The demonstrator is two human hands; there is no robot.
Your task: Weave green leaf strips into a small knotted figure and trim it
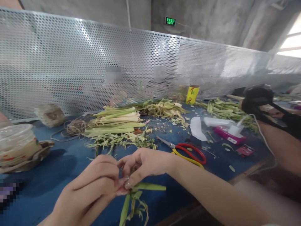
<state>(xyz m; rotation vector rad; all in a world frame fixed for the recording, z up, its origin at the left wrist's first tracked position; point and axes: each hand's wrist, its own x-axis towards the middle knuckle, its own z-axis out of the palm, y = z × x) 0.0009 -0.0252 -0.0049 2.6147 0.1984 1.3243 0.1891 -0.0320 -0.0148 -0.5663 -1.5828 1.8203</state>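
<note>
My left hand and my right hand meet at the front of the table, fingertips pinched close together. Between them is a small bundle of green leaf strips, resembling corn husk. One folded strip sticks out to the right; another strip and some thin curled shreds hang below the fingers. My fingers hide the middle of the bundle. Just beyond my right hand lies a pair of scissors with one red and one yellow handle, blades pointing left. Behind both hands are wilted green shreds and a stack of long leaf strips.
Brown twine and a clear plastic tub sit at left. Along the back runs a perforated metal screen. A yellow can, a magenta power strip with a white cable, and another person's arm are at right.
</note>
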